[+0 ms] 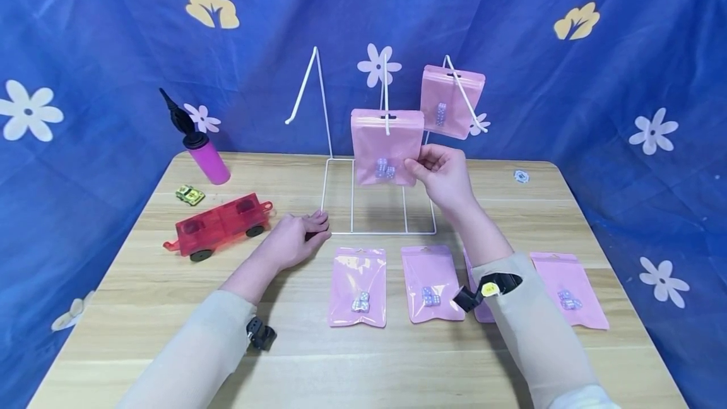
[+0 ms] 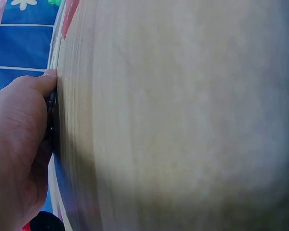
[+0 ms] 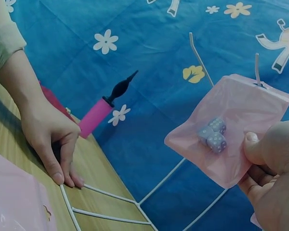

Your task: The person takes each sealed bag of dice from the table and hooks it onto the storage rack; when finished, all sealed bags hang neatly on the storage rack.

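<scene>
My right hand [image 1: 445, 178] pinches the lower right edge of a pink zip bag [image 3: 202, 159] between thumb and fingers. Purple dice show through its front. The bag's hanging hole is on the middle hook of a white wire rack [image 1: 386, 233], and the hook's tip sticks out in front. At the rack's front left corner, my left hand [image 1: 295, 238] holds the wire down at the table with thumb and fingertips. Another pink bag [image 1: 451, 96] with dice hangs on the right hook. The left hook [image 1: 301, 90] carries no bag.
Several pink bags of dice, such as the near-left one [image 1: 358, 276], lie in a row before the rack. Left of it stand a red toy wagon [image 1: 221, 226], a small green car [image 1: 190, 194] and a pink hand pump [image 1: 207, 160]. A small blue-white piece [image 1: 520, 176] lies far right.
</scene>
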A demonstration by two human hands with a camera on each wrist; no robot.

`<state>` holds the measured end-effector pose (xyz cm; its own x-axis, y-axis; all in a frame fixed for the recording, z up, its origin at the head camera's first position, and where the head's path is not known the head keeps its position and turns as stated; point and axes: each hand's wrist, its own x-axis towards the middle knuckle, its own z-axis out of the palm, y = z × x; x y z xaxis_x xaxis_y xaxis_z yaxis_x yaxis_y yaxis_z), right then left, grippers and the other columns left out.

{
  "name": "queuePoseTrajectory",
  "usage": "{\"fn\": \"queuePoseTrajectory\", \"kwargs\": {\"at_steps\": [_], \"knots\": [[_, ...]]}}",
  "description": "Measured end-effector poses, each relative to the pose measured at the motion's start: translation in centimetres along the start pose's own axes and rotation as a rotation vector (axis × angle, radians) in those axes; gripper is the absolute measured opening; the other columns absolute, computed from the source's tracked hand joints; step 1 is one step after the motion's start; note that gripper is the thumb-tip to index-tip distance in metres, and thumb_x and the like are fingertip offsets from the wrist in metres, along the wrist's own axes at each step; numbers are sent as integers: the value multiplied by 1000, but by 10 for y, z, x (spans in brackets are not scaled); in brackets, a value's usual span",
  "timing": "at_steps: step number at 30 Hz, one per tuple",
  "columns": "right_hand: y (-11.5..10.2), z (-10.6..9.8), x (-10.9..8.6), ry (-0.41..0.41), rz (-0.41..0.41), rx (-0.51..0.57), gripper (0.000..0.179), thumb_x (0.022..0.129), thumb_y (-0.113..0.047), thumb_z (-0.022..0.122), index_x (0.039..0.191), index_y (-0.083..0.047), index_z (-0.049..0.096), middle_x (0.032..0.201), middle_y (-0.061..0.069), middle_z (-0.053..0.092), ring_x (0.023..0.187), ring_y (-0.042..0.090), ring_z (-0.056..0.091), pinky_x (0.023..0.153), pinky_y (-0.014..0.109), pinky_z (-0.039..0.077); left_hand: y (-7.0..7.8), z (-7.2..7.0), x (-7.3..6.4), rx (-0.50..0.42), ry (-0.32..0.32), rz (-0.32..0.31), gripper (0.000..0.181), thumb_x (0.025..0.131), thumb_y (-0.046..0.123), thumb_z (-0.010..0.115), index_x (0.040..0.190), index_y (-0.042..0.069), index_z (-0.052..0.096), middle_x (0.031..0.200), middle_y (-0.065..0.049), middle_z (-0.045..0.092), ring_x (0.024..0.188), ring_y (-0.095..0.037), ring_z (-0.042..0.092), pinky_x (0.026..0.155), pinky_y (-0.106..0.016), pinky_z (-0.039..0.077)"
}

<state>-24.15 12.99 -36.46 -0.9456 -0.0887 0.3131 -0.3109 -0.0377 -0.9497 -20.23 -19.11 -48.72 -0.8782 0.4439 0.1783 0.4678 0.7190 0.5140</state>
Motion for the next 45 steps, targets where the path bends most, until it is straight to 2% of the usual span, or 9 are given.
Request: {"fn": "queuePoseTrajectory", "kwargs": {"at_steps": [13, 21, 27, 37, 45], "knots": [[9, 5, 28, 40, 23, 55, 7, 93, 15, 72, 99, 16, 70, 82, 2, 70, 76, 11, 66, 71, 20, 56, 0, 1, 2, -12, 14, 3, 34, 98, 17, 78, 125, -3, 75, 134, -18, 67, 133, -30, 60, 111, -47, 47], [9, 5, 48, 48, 59, 6, 9, 95, 8, 75, 103, 13, 73, 85, 5, 70, 80, 14, 64, 71, 21, 55, -1, 1, 2, -9, 25, 14, 33, 98, 17, 79, 124, -3, 75, 133, -19, 67, 132, -30, 60, 110, -47, 48], [13, 6, 60, 59, 96, -6, 11, 96, 4, 76, 105, 11, 75, 89, 7, 70, 84, 15, 64, 76, 22, 56, -3, 1, 1, -13, 29, 23, 33, 98, 17, 79, 124, -3, 75, 132, -19, 67, 132, -30, 61, 110, -47, 48], [20, 8, 75, 115, 138, 6, 12, 96, 4, 76, 105, 11, 74, 85, 4, 68, 79, 13, 60, 70, 21, 52, -2, 1, -1, -13, 7, 3, 35, 99, 18, 78, 126, -3, 74, 135, -19, 66, 134, -31, 59, 111, -48, 47], [22, 9, 82, 130, 167, -22, 15, 96, 0, 77, 108, 9, 75, 86, 3, 69, 82, 13, 62, 75, 22, 53, -3, 3, 1, -6, 15, 16, 35, 98, 18, 79, 126, -3, 74, 135, -19, 66, 133, -31, 60, 110, -47, 48]]}}
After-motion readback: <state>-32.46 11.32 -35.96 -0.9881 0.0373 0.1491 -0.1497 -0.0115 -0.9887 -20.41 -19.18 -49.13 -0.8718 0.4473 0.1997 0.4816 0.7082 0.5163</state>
